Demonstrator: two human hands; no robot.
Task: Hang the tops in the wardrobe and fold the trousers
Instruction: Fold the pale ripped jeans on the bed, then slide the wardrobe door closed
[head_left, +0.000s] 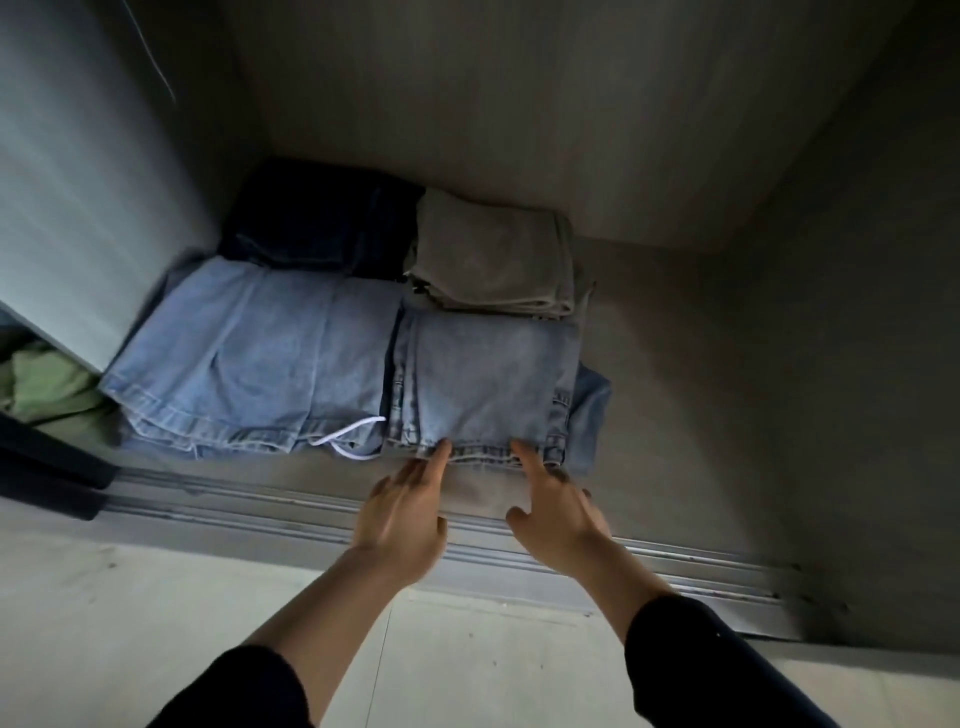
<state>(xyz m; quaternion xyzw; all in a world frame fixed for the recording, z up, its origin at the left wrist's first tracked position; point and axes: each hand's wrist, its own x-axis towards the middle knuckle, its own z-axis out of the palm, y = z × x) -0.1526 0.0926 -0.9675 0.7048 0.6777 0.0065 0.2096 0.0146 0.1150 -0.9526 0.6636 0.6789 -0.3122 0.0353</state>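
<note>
Left hand and right hand unclenched; fingertips touched folded jeans — soft, weighty (judged); grip under 2 sides.

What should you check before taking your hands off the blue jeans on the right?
1. Left hand fingertips touch the light jeans at the front edge: ok.
2. Right hand touches the same edge: ok.
3. Jeans clear of the door track: ok.
4. Fold neat: not ok, a blue layer sticks out on the right.
5. Drawstring jeans beside them tidy: not ok, the white cord hangs out.
6. Touching the grey trousers behind: cannot tell.
</note>
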